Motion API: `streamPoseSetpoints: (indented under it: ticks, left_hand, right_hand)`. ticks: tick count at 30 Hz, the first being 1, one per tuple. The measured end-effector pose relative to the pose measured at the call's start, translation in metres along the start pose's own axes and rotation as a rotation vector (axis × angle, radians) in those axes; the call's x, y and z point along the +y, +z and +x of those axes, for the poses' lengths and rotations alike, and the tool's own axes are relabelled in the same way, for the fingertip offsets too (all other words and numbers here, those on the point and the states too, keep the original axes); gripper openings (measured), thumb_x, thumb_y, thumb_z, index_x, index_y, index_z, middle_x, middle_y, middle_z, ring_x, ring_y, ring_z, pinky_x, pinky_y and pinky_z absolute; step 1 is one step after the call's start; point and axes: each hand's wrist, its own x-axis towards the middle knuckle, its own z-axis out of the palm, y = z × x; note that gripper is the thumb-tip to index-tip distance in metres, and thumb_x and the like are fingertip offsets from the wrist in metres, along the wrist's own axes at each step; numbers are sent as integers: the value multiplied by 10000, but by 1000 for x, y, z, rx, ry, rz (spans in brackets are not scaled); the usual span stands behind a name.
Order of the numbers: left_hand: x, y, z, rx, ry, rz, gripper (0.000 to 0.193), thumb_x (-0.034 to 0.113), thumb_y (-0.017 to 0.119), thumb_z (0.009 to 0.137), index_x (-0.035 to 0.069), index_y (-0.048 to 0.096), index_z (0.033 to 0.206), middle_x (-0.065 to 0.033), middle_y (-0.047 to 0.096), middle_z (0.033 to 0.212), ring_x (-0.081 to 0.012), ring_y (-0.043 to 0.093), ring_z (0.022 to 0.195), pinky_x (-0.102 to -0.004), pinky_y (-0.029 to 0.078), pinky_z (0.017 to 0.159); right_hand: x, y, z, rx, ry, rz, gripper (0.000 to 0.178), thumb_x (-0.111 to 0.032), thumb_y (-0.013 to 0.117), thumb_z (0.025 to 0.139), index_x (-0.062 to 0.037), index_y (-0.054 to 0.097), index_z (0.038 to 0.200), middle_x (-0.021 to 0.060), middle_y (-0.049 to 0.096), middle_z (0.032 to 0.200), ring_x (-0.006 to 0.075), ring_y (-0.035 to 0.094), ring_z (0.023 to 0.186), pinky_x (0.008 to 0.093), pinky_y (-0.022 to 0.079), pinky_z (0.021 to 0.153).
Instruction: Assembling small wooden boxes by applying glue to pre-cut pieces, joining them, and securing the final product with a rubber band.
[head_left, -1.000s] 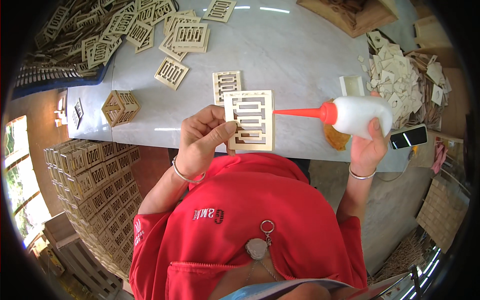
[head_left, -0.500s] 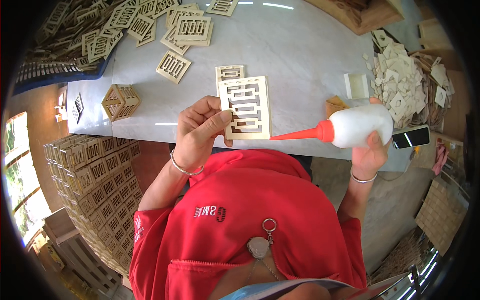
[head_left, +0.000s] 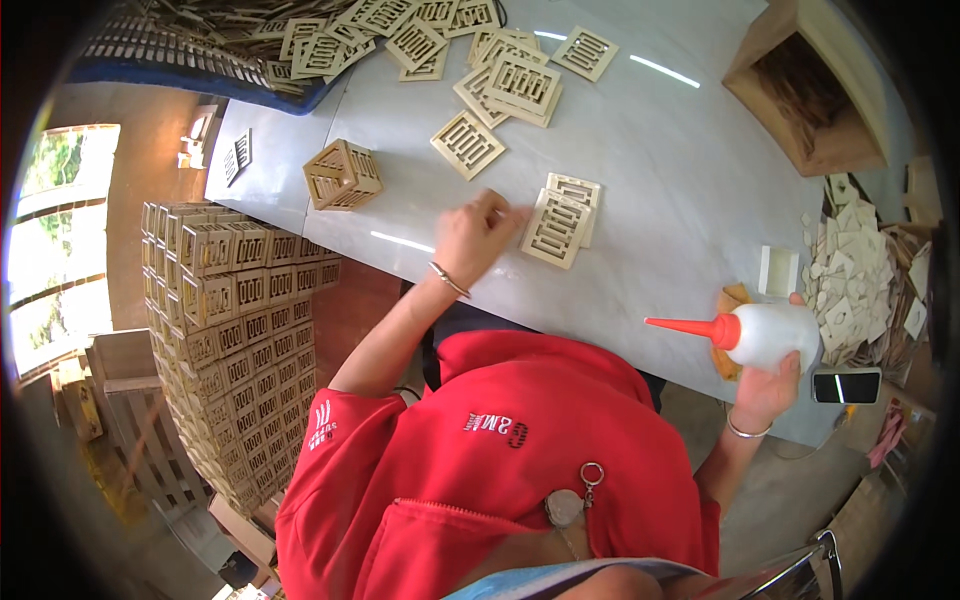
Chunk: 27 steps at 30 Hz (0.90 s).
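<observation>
My right hand [head_left: 770, 385] grips a white squeeze glue bottle [head_left: 775, 336], its long red nozzle pointing left above the table's near edge. On the table, one pale wooden lattice panel [head_left: 557, 228] partly covers another lattice panel [head_left: 590, 190]. Just left of this pair is my left hand [head_left: 478, 240]; its fingers look curled and are smeared by motion, with no panel seen in them. Farther left stands an assembled wooden lattice box [head_left: 342, 175]. A loose lattice panel [head_left: 467, 145] lies beyond the pair, near more scattered panels.
A blue-edged basket [head_left: 210, 85] full of panels sits far left. Stacked lattice boxes [head_left: 240, 330] rise beside the table. To the right are a small white tray [head_left: 778, 270], a heap of wood offcuts [head_left: 855, 275], a phone [head_left: 846, 386] and an open wooden box [head_left: 760, 75].
The panel held in my left hand now lies on the table, and that hand has pulled away left. The glue bottle's nozzle has moved away from the panel. My view has shifted left.
</observation>
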Motion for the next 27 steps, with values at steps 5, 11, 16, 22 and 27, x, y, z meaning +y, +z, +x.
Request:
streamPoseSetpoints:
  ticks: [5, 11, 16, 22, 27]
  left_hand:
    - [-18, -35, 51, 139, -168, 449, 593, 544, 678, 741, 4, 555, 953, -176, 610, 871, -342, 609, 821, -418, 493, 676]
    - [-29, -35, 60, 53, 43, 531, 824, 561, 780, 562, -17, 495, 1075, -181, 474, 1130, -398, 403, 1131, -474, 412, 884]
    - [-19, -52, 45, 62, -154, 3, 522, 221, 806, 637, 21, 516, 1022, -125, 523, 951, -260, 576, 752, -375, 494, 669]
    - [42, -46, 10, 19, -90, -648, 374, -10, 653, 819, 12, 514, 1166, -23, 616, 783, -38, 519, 624, -182, 420, 536]
    - [84, -22, -22, -215, -87, -714, 336, 25, 678, 813, -26, 523, 1106, -33, 653, 777, -30, 526, 629, -186, 419, 556]
  right_hand:
    - [6, -4, 2, 16, 21, 20, 761, -360, 641, 792, 50, 321, 1348, 145, 418, 1306, 293, 471, 1167, 418, 408, 983]
    - [3, 3, 3, 28, 2, 48, 751, -336, 637, 799, 57, 313, 1350, 152, 422, 1297, 294, 473, 1163, 418, 405, 984]
    - [2, 2, 3, 23, 11, 43, 753, -323, 643, 790, 63, 314, 1347, 157, 443, 1264, 299, 484, 1149, 417, 405, 983]
    - [0, 20, 4, 78, -42, 52, 746, -315, 660, 775, 68, 341, 1330, 159, 471, 1223, 292, 504, 1118, 409, 421, 965]
    - [-8, 43, 5, -21, -159, -66, 709, -284, 674, 793, 79, 362, 1316, 162, 449, 1284, 281, 481, 1162, 407, 388, 999]
